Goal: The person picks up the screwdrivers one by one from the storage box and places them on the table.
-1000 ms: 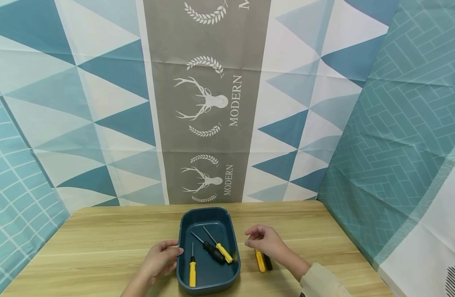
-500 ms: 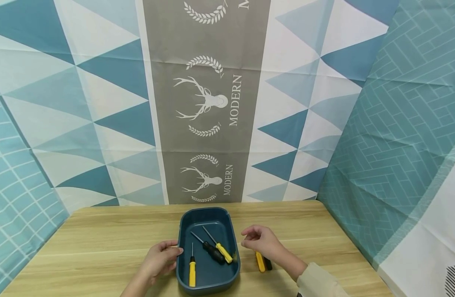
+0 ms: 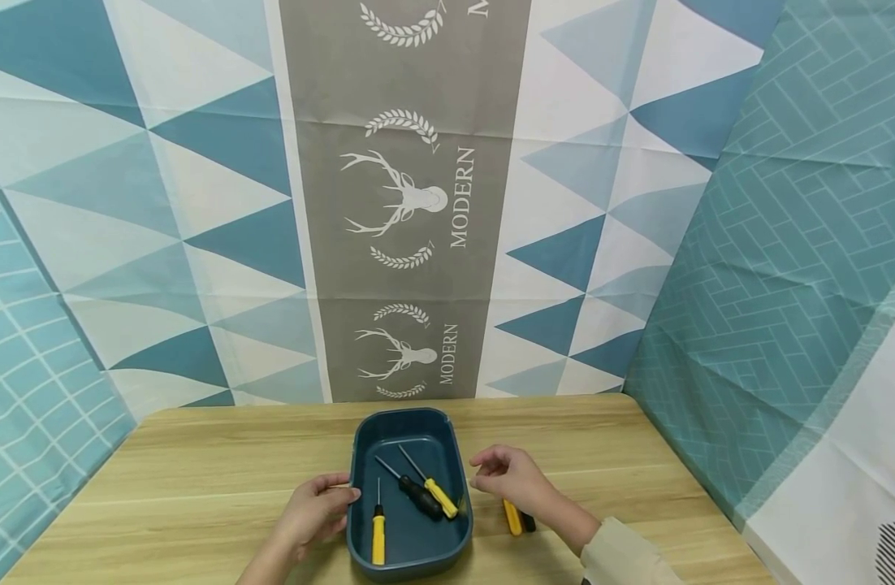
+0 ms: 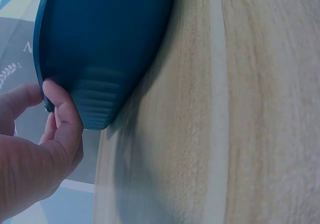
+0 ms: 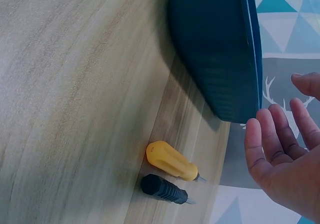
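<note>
"Going left to right, with twelve o'clock at the far wall [image 3: 407, 268], what meets the box [image 3: 414, 543] at nine?"

"The left hand [image 3: 316, 513]. It pinches the rim [image 4: 36, 44] between thumb and fingers, probably to steady the box on the table [image 3: 221, 479]."

"And inside?"

"A slim yellow screwdriver [image 3: 378, 538] lies at seven, tip toward twelve. A black screwdriver [image 3: 421, 497] crosses the middle, and a thicker yellow one [image 3: 441, 498] lies just beside it; both point toward eleven, handles toward four. Their uneven slants suggest they rest loose, with only the floor and walls containing them."

"What about the right hand [image 3: 516, 475]?"

"It hovers just short of three, apart from the box, fingers loosely bent, thumb separate, gripping nothing."

"Anything beneath?"

"Between three and four, a yellow-handled driver [image 5: 171, 160] and a black-handled driver [image 5: 164, 189] lie side by side on the table, shafts pointing away, which seems to leave their handles easy to grasp."
</note>
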The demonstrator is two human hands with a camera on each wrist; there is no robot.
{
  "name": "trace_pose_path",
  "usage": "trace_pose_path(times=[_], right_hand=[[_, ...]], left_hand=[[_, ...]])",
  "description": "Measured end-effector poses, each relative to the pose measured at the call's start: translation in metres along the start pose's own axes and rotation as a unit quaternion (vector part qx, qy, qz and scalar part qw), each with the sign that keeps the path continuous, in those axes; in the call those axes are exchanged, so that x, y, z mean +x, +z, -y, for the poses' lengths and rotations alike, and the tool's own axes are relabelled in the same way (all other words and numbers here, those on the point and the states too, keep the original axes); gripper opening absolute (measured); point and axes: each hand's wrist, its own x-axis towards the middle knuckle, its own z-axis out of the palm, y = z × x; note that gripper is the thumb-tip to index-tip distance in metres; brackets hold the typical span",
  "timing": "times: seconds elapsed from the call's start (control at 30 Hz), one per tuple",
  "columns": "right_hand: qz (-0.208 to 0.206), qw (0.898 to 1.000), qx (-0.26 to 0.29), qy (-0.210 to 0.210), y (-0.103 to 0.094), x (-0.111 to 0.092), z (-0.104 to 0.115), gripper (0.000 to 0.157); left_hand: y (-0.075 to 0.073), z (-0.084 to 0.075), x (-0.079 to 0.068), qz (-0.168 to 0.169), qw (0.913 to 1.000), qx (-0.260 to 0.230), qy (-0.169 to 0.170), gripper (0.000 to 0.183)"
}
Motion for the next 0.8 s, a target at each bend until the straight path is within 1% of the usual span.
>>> trace_pose_path(times=[0.27,0.53,0.8], right_hand=[[0.010,1.000,-0.004,-0.008,0.003,0.002,0.004,0.027],[0.024,1.000,0.008,-0.013,0.012,0.004,0.010,0.028],[0.024,1.000,0.009,-0.015,0.020,0.007,0.016,0.026]], left_hand=[[0.000,-0.001,-0.001,-0.001,1.0000,0.004,-0.003,0.051],[0.000,-0.002,-0.001,0.001,1.0000,0.004,-0.003,0.052],[0.000,-0.001,0.000,-0.001,1.0000,0.006,-0.004,0.050]])
